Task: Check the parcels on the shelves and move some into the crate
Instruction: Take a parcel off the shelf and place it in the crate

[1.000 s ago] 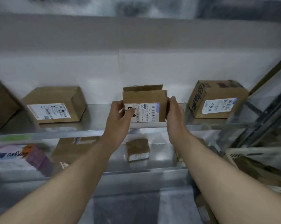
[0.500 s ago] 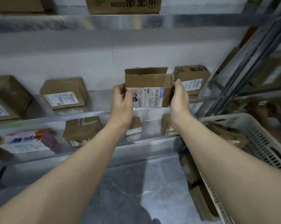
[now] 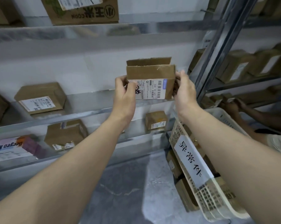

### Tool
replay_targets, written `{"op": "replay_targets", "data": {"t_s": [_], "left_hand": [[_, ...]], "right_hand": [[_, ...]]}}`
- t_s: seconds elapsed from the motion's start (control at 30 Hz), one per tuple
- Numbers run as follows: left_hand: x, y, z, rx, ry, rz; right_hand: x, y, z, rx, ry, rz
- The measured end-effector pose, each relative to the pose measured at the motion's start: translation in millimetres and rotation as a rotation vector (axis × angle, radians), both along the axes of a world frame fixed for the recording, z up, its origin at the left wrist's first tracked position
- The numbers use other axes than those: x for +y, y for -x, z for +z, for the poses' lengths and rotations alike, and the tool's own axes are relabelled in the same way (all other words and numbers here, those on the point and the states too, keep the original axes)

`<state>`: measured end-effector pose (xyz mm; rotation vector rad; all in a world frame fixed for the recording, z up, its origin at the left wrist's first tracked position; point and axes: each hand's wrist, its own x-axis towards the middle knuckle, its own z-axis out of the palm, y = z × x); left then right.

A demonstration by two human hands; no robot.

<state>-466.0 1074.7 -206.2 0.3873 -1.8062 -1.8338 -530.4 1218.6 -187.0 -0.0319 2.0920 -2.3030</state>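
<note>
Two hands hold one small parcel (image 3: 150,81) up and to the left of the crate (image 3: 206,196), clear of the shelf (image 3: 88,104). The left hand (image 3: 125,96) grips the parcel's left side, thumb laid over the printed label; the right hand (image 3: 184,92) has its fingers (image 3: 182,75) curled round the right side. The top flap of the parcel stands open. The crate, pale plastic with a paper sign on its near wall, sits low under the right forearm, and cardboard shows inside it.

My read: the label is being checked, and if this parcel is one to move, it goes down and right into the crate. To do that well, grip both sides firmly so nothing slips out past the loose flap, hold it upright, carry it over the crate's rim rather than against it, and set it among the boxes inside instead of dropping it. Another person's hand (image 3: 233,105) works at shelves beyond the crate, so leave that side room
</note>
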Motion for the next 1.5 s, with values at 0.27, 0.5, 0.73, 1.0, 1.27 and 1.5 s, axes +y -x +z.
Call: {"op": "replay_targets", "data": {"t_s": [0.27,0.5,0.73,1.0,1.27,1.5], "left_hand": [[106.9,57.9,-14.9,-0.008,-0.008,0.079],[174.4,98.8,-40.9,0.005,-0.083,0.081],[187.5,135.9,-45.1,0.035,-0.179,0.074],[214.7,169.7,-48.1,0.084,-0.171,-0.016],[231.5,187.5,-68.0,0.108,-0.236,-0.155],[243.4,201.9,-76.2,0.071,-0.204,-0.224]], "right_hand": [[102.9,73.1,-28.8,-0.015,0.029,0.070],[158.0,122.4,-55.0,-0.029,0.000,0.135],[184.7,152.1,-49.3,0.048,0.031,0.185],[221.5,175.9,-42.1,0.103,-0.034,0.135],[256.7,178.3,-59.5,0.067,-0.044,0.047],[272.0,179.8,-68.5,0.017,-0.017,-0.066]]}}
